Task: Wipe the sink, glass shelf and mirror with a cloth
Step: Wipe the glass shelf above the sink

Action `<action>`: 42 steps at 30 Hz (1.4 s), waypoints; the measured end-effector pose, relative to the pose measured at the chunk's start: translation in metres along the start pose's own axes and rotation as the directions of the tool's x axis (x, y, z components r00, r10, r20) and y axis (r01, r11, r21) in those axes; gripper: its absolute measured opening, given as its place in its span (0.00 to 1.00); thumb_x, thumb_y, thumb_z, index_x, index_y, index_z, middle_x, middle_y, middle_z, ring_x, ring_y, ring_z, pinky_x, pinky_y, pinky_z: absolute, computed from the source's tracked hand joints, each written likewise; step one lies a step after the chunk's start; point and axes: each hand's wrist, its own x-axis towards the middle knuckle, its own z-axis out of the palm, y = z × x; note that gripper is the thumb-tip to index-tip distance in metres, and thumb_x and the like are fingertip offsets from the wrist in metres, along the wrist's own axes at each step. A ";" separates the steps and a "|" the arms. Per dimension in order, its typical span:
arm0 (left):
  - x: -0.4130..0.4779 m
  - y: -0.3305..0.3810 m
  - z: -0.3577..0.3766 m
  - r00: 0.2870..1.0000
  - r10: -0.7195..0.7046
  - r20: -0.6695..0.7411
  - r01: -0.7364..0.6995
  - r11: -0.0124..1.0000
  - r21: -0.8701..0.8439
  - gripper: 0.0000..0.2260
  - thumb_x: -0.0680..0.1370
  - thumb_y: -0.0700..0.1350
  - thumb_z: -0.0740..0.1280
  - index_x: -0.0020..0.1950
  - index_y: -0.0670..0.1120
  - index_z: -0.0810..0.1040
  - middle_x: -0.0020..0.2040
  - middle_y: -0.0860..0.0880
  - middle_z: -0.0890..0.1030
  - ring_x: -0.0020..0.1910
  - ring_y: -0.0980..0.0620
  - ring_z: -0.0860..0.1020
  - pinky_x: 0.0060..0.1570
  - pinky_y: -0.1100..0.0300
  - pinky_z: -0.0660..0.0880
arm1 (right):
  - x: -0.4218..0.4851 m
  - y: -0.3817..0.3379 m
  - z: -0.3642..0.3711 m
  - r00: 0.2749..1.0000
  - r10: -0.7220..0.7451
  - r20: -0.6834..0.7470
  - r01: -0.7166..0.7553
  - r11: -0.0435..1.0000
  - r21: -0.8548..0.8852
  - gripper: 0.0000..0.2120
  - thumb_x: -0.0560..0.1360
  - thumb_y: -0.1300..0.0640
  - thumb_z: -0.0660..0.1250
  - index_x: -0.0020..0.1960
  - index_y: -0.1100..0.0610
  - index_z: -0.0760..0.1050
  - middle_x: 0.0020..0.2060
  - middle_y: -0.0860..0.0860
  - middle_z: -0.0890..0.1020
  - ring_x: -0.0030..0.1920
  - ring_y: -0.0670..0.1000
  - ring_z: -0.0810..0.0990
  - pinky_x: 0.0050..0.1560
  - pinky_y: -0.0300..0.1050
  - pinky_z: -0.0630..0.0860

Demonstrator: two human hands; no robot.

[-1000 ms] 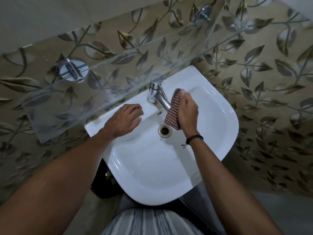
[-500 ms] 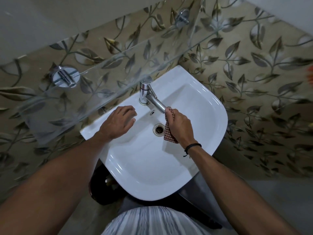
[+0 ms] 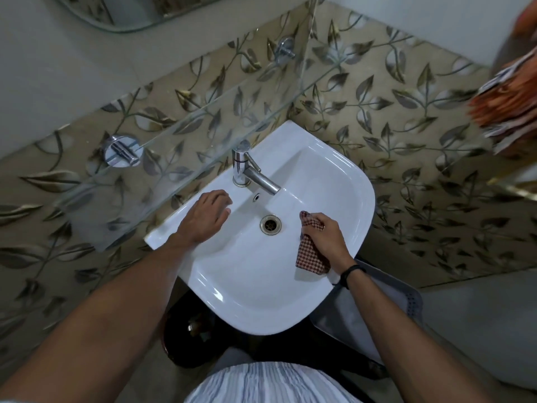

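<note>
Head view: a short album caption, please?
Right hand holds a checked cloth against the white sink basin; left hand rests on its back ledge.

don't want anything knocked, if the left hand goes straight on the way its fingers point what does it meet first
Probably the faucet: the left hand rests on the sink rim, fingers aimed toward its chrome base and spout. Depth is unclear, so it could slip just beneath the spout.
</note>
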 end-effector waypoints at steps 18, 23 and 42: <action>-0.049 0.014 -0.029 0.992 -0.054 -0.111 0.064 0.994 0.091 0.13 0.81 0.51 0.64 0.65 0.51 0.74 0.66 0.51 0.75 0.65 0.48 0.73 0.62 0.52 0.72 | -0.016 -0.118 -0.013 0.883 -0.405 -0.238 0.367 0.911 -0.189 0.15 0.83 0.46 0.58 0.68 0.38 0.72 0.55 0.51 0.69 0.59 0.56 0.68 0.62 0.51 0.70; -0.058 0.021 -0.044 0.986 -0.020 -0.166 0.038 0.993 0.110 0.12 0.80 0.50 0.61 0.62 0.51 0.75 0.63 0.52 0.75 0.63 0.48 0.75 0.59 0.50 0.75 | -0.022 -0.191 -0.037 0.763 -0.545 -0.349 0.538 0.834 -0.126 0.18 0.83 0.43 0.57 0.72 0.36 0.66 0.63 0.51 0.71 0.64 0.54 0.73 0.59 0.53 0.75; -0.033 0.159 -0.194 0.877 0.047 -0.478 0.053 0.980 0.194 0.19 0.82 0.55 0.61 0.70 0.48 0.73 0.69 0.48 0.74 0.69 0.49 0.71 0.68 0.53 0.70 | 0.044 -0.270 0.021 0.512 -0.695 0.504 0.842 0.289 -0.455 0.13 0.82 0.47 0.63 0.53 0.56 0.81 0.51 0.52 0.84 0.51 0.53 0.80 0.53 0.54 0.77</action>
